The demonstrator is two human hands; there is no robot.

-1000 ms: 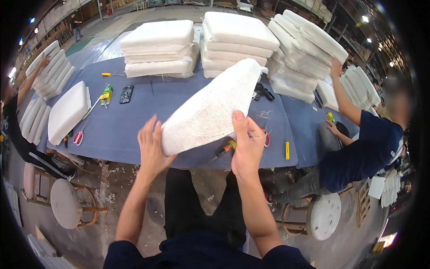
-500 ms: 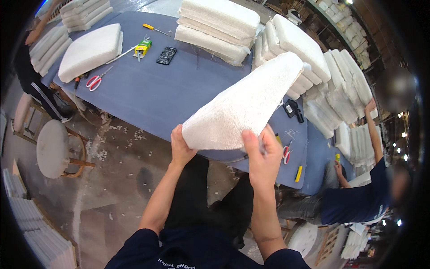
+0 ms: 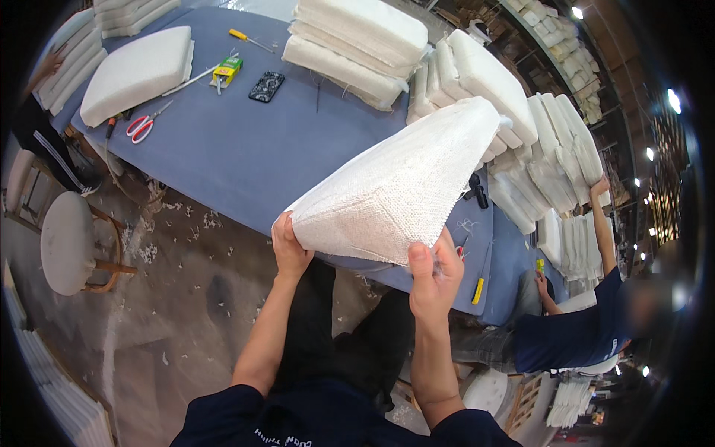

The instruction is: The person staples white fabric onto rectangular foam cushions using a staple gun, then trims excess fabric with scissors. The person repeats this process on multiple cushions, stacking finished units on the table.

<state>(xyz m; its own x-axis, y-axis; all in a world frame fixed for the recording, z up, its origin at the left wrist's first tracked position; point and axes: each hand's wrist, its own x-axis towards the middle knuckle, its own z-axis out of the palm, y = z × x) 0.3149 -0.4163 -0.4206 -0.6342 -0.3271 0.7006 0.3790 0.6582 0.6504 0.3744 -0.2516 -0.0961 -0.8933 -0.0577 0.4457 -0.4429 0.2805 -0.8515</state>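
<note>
A white fabric-covered cushion point(image 3: 395, 179) is held up, tilted, over the near edge of the blue table point(image 3: 223, 149). My left hand point(image 3: 290, 249) grips its near left corner, the fingers out of sight round the far side. At the near right corner my right hand point(image 3: 434, 272) pinches the cushion's edge, thumb on top and fingers curled beneath. Partly behind the right hand, red-handled scissors point(image 3: 459, 253) lie on the table. A yellow cutter knife point(image 3: 477, 290) rests to the right of that hand.
Stacks of white cushions point(image 3: 357, 45) stand at the back and right. On the table lie a phone point(image 3: 266, 86), a green-yellow box point(image 3: 226, 71), a yellow-handled screwdriver point(image 3: 249, 39) and red-white scissors point(image 3: 147, 124). A co-worker point(image 3: 573, 328) sits at right; a round stool point(image 3: 67, 235) stands left.
The cushion has tilted, so more of its near side and right edge face me. Both hands keep their grip. The whole view has shifted slightly.
</note>
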